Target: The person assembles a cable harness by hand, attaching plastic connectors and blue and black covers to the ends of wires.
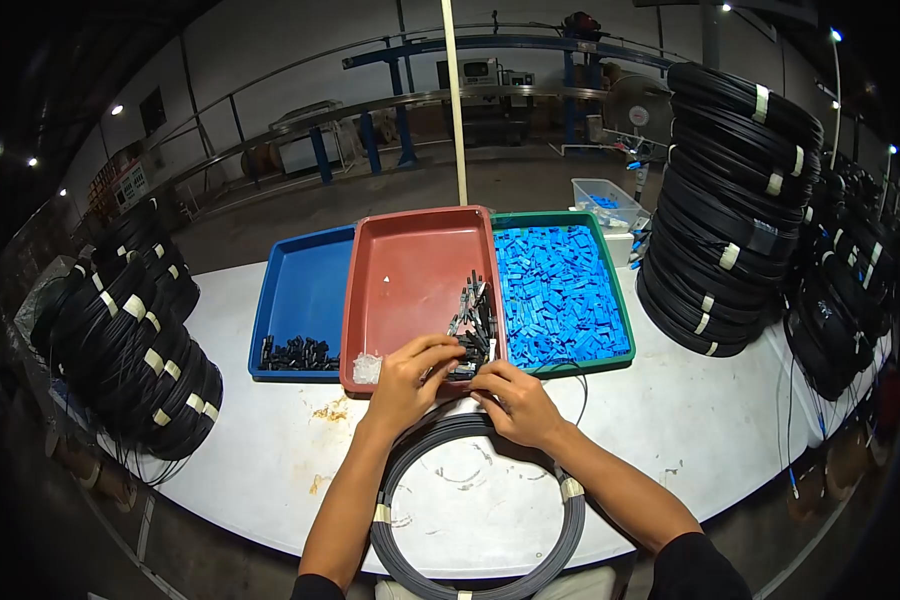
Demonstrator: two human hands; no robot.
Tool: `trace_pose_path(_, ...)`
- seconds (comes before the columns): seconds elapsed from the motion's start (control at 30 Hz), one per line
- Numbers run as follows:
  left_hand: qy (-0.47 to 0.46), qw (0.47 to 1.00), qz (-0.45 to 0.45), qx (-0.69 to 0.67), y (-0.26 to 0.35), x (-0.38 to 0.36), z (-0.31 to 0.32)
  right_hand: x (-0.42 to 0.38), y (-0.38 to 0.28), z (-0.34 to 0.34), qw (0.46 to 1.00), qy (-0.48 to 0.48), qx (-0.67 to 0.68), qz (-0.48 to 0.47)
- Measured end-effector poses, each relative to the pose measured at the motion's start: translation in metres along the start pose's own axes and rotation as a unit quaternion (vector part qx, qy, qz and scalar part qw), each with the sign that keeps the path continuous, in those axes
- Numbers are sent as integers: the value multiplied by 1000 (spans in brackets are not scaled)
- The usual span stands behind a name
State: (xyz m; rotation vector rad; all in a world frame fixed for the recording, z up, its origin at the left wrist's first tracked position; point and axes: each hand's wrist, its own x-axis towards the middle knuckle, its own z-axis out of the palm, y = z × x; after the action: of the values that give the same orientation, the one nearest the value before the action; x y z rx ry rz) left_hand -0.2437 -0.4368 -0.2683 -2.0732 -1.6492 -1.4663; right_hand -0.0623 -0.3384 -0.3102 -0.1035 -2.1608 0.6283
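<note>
My left hand (410, 378) is at the front edge of the red tray (410, 265), thumb and fingers pinched together. Close beside it, my right hand (515, 402) also has its fingertips closed. What either hand pinches is too small and too covered to make out. Just beyond the fingertips lies a pile of slim black-and-silver parts (476, 310) inside the tray. Below both hands, a coil of black cable (572, 520) rests on the white table, bound with pale tape. A thin loop of cable (583, 385) curves out beside my right hand.
Left of the red tray is a blue tray (305, 280) holding black parts (300, 355); right, a green tray (622, 315) full of blue pieces (555, 290). Clear bits (366, 369) lie in the red tray. Cable coils stand stacked left (135, 360) and right (725, 220).
</note>
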Motion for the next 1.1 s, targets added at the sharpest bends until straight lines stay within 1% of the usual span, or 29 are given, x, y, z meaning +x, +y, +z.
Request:
trace_pose_path(0.1,-14,1000,-12,-21,6,-10,1,2,-1,1,999,30,-2,-22)
trace_pose_path(0.17,-36,997,-38,-58,5,-14,6,1,-1,1,1000,15,6,-19)
trace_pose_path(0.2,-37,997,-35,-61,6,-14,8,1,-1,1,1000,17,3,-18)
trace_pose_path(0.27,-15,997,-22,-72,6,-14,10,0,0,0,1000,12,-5,-25)
trace_pose_path(0.33,-17,997,-34,-72,3,-18,10,-1,1,0,1000,5,-7,-29)
trace_pose_path(0.4,-24,987,-91,-133,3,-21,9,-1,-1,-1,1000,-21,-12,-20)
trace_pose_path(0.43,-22,987,-92,-132,2,-22,10,-1,1,0,999,-22,-10,-22)
trace_pose_path(0.5,-40,978,-133,-157,-2,-26,12,-2,3,1,998,-16,-28,-45)
trace_pose_path(0.6,-52,967,-155,-194,-7,-30,13,-1,1,0,997,-19,-37,-67)
trace_pose_path(0.67,-59,963,-153,-212,-16,-34,16,-1,2,-1,997,-29,-36,-67)
trace_pose_path(0.73,-68,932,-191,-302,-17,-34,15,-1,2,-1,996,-54,-23,-62)
trace_pose_path(0.77,-47,922,-202,-326,-13,-34,17,-1,1,-2,996,-70,-16,-54)
trace_pose_path(0.8,-44,922,-205,-327,-11,-34,17,-1,0,-1,996,-73,-15,-54)
trace_pose_path(0.87,-39,890,-221,-397,-10,-30,18,-1,-1,-2,997,-62,-2,-41)
trace_pose_path(0.9,-54,901,-215,-374,-12,-31,17,-1,-1,-2,997,-62,-3,-41)
trace_pose_path(0.97,-60,897,-216,-380,-27,-35,21,-1,-1,-3,998,-43,-24,-32)
trace_pose_path(1.03,-66,894,-219,-385,-26,-34,21,0,-2,-2,999,-37,-17,-26)
trace_pose_path(1.1,3,863,-250,-440,-20,-33,20,1,-6,-2,999,-32,-8,-14)
